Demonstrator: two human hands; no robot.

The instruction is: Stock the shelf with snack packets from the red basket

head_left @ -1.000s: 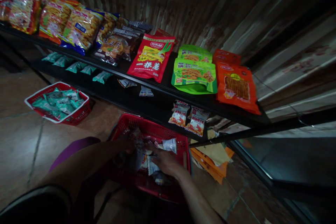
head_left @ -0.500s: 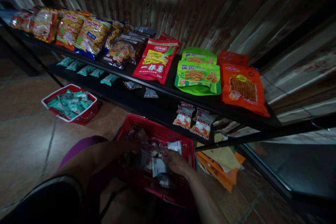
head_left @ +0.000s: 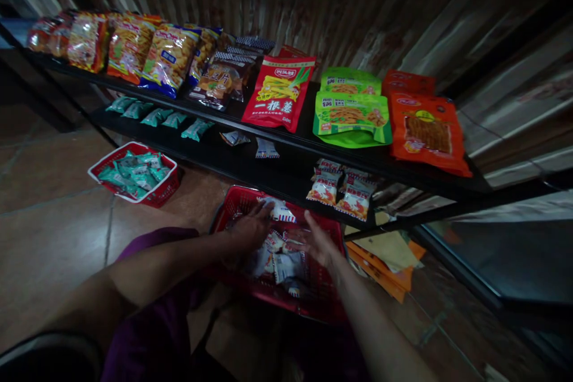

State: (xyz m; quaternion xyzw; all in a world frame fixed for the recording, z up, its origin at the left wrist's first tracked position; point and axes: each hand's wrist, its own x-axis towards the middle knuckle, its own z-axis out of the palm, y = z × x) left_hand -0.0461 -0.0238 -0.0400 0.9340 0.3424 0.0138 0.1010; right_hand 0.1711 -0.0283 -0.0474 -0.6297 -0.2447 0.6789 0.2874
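Note:
A red plastic basket (head_left: 333, 304) sits in front of me, holding several small white snack packets (head_left: 289, 265). My left hand (head_left: 251, 228) is closed over the end of one white snack packet (head_left: 282, 210) with a striped edge, raised near the basket's far side. My fingers hide part of that packet. On the basket's right side, my right hand (head_left: 317, 240) has its thumb and fingers apart and holds nothing. It hovers over the packets, to the right of the one in my left hand.
The black two-tier shelf (head_left: 286, 173) runs behind the basket, with snack bags (head_left: 280, 95) above and small packets (head_left: 325, 184) below. Left on the floor stands a red-and-white basket (head_left: 168, 188) of teal packets. Orange and tan papers (head_left: 380, 268) lie at right.
My left hand has risen from among the packets toward the far side with one packet. My right hand has lifted off the packets and spread its fingers. The view has shifted slightly.

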